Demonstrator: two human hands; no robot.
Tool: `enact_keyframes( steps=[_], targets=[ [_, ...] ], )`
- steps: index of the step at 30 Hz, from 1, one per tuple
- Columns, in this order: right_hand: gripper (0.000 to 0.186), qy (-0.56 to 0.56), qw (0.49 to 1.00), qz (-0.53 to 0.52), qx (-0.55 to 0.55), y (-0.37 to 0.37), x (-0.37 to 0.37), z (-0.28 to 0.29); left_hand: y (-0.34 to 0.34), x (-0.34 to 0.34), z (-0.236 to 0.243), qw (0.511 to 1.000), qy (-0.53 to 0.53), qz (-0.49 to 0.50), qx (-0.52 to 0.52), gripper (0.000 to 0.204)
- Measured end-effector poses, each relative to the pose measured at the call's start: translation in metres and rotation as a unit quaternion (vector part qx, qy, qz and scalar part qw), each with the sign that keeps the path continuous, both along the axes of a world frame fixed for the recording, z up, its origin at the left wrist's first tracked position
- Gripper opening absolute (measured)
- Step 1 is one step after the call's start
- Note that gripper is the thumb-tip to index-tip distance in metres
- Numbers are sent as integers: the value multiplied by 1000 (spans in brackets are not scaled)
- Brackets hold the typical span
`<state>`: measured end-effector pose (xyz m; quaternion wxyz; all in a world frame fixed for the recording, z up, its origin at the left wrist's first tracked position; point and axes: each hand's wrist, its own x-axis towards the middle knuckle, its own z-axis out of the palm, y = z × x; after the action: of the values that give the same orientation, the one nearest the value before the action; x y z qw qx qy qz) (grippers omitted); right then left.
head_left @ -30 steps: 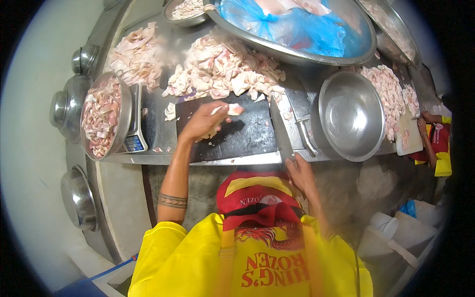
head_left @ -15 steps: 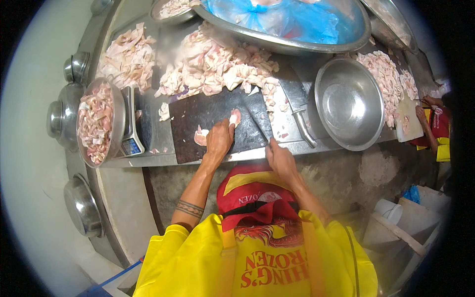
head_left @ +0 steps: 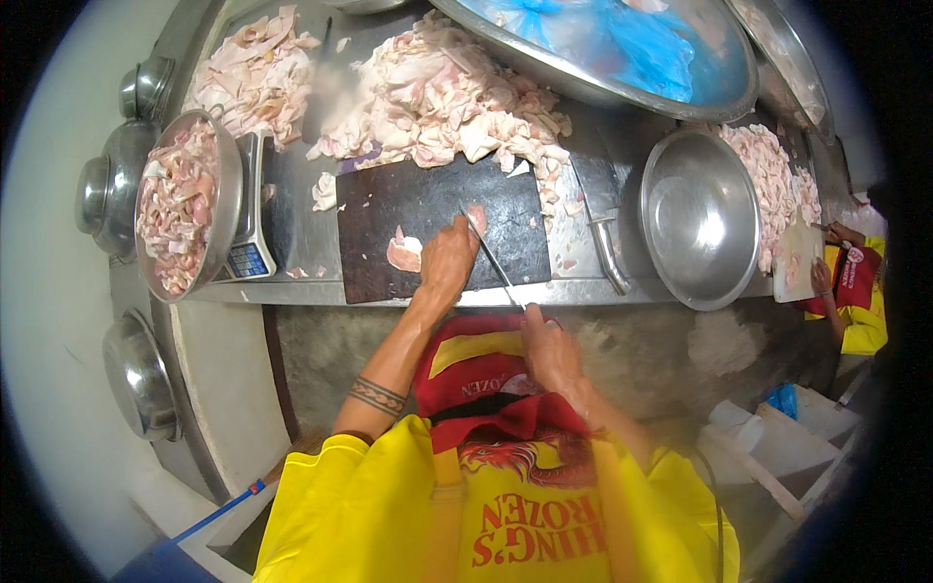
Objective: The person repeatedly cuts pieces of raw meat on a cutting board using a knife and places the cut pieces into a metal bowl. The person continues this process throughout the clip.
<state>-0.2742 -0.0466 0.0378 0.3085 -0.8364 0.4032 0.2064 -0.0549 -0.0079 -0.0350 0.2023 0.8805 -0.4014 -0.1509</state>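
The left hand (head_left: 450,256) is half curled by the meat (head_left: 477,217) on the board (head_left: 374,194), its hold hidden, and here the knife (head_left: 498,265), clasped in the right hand (head_left: 549,348), is best drawn smoothly, clear of those knuckles

You wear a yellow shirt (head_left: 321,491) printed with a red dragon (head_left: 539,464) and orange-red lettering (head_left: 539,532). Orange-yellow straps (head_left: 448,520) run over it, one with a buckle (head_left: 448,494). Your red apron (head_left: 442,391) has a yellow band (head_left: 471,354) and black strip (head_left: 476,412). A dark patterned tattoo (head_left: 378,396) crosses your left forearm (head_left: 418,330).
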Motion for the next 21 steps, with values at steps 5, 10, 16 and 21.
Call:
enact_keyframes(
  steps=[5,10,16,21],
  targets=[
    [18,-80,995,53,-15,-8,22,-17,4,3,-2,1000,9,-9,17,20],
    [27,-139,986,74,-61,-19,59,-37,10,5,-3,1000,22,-18,-4,18],
    [23,-99,988,97,-68,-33,36,-24,14,29,-8,999,-46,14,-1,21],
    [17,-66,991,110,-45,-32,-22,-4,22,58,-8,988,-88,118,38,20]
  ],
)
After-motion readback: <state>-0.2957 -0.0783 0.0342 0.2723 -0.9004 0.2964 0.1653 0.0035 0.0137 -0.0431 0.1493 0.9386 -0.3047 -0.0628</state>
